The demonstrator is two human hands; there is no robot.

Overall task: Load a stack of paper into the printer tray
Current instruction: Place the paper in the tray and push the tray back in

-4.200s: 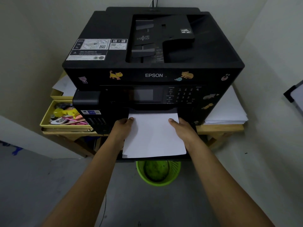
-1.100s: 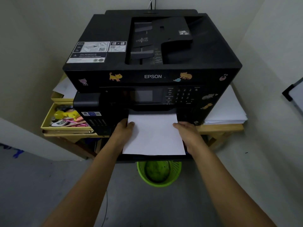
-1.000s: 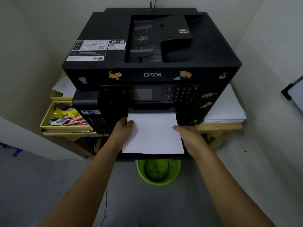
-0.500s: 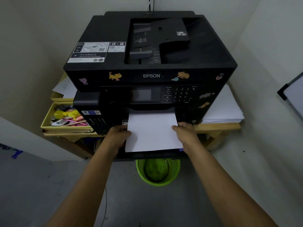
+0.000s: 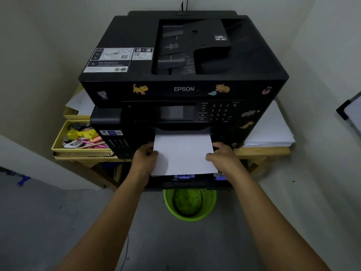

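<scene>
The paper stack [image 5: 183, 153] lay between the hands, long axis running into the printer tray [image 5: 187, 181]. Left hand [image 5: 145, 160] and right hand [image 5: 222, 158] gripped opposite side edges, equally near.

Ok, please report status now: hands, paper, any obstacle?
Left hand and right hand grip paper stack by its sides. Stack partly inside printer tray. No obstacle visible.

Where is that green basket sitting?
The green basket stands on the floor at centre, below the printer's pulled-out tray and between the person's forearms.
</scene>
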